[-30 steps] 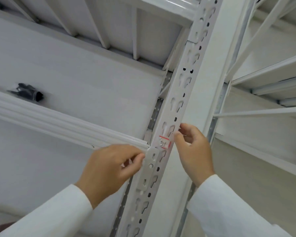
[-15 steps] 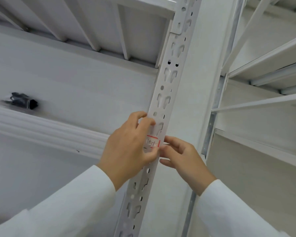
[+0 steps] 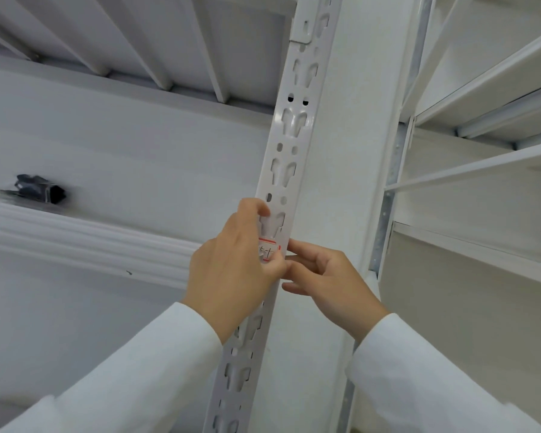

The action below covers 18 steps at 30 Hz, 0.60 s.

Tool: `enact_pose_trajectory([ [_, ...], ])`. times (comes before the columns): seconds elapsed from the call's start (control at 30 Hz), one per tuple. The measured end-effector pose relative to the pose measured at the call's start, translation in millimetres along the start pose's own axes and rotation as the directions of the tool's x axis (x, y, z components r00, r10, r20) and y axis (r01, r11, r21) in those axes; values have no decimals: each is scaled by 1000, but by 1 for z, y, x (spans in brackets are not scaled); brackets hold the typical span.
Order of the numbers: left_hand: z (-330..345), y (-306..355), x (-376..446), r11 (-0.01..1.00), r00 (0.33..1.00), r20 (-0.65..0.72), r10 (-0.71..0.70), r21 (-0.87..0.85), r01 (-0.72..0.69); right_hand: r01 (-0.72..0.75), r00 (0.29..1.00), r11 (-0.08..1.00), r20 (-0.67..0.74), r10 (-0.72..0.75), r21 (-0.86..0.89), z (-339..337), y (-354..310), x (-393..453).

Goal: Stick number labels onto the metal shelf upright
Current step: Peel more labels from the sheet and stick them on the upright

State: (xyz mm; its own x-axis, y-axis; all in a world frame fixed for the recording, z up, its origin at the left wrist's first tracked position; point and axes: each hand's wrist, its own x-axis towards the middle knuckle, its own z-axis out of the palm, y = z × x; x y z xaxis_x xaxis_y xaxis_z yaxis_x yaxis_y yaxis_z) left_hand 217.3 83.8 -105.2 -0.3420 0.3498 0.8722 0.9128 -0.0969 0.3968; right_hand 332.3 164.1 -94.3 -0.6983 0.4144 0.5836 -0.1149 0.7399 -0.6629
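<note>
A white slotted metal shelf upright (image 3: 289,145) runs from the bottom centre up to the top. A small white label with a red border (image 3: 269,250) lies on its face at mid-height. My left hand (image 3: 235,270) wraps around the upright from the left, its thumb on the label's lower edge and its index finger on the slot above. My right hand (image 3: 328,279) comes in from the right, and its curled fingertips touch the label's right edge.
A white shelf beam (image 3: 85,239) joins the upright from the left, with a black object (image 3: 38,190) lying on the shelf above it. Another shelf deck (image 3: 169,42) is overhead. More white shelves (image 3: 487,98) stand to the right.
My left hand has risen from the beam joint onto the upright and now covers the label's left side. My right hand has shifted slightly lower beside the label. The view has tilted.
</note>
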Motion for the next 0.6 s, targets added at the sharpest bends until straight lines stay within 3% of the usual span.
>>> enact_pose_trajectory([
  [0.4,4,7,-4,998,1000,9,-7,60,6,6,999,999,-36,-8,-50,4,-1,-1],
  [0.6,3,4,-3,1000,1000,18,-22,-18,22,-14,999,998,-34,12,-54,3,-2,-1],
])
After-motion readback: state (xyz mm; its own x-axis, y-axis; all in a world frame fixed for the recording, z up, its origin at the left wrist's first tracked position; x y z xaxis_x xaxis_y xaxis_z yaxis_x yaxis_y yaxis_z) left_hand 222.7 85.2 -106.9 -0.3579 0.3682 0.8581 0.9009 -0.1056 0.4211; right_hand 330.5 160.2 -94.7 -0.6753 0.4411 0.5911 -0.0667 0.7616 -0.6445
